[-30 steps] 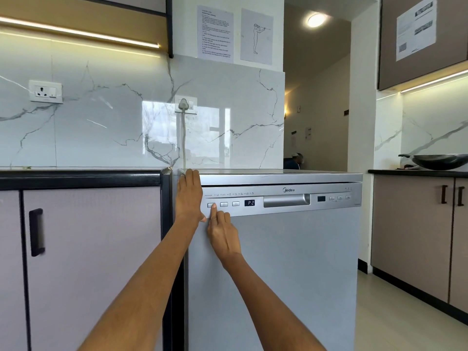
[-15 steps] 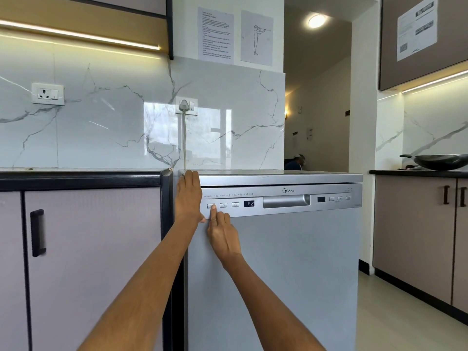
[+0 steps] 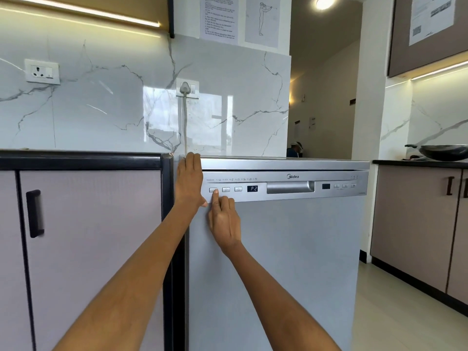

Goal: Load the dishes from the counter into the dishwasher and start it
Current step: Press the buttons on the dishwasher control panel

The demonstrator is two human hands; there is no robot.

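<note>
The left hand (image 3: 189, 180) lay flat, fingers straight, against the dishwasher (image 3: 278, 249) door's corner. Beside it, the right hand (image 3: 224, 219), other fingers curled, empty, touched the leftmost button (image 3: 212, 190) with its index fingertip.

**Bright kitchen, sharp centre, bent edges**

My view is evenly lit: an under-cabinet strip (image 3: 83, 11) and a ceiling lamp (image 3: 323, 1) glow, a window reflection glares on the marble backsplash (image 3: 182, 115), and the wide lens bows and softens the frame edges.
</note>
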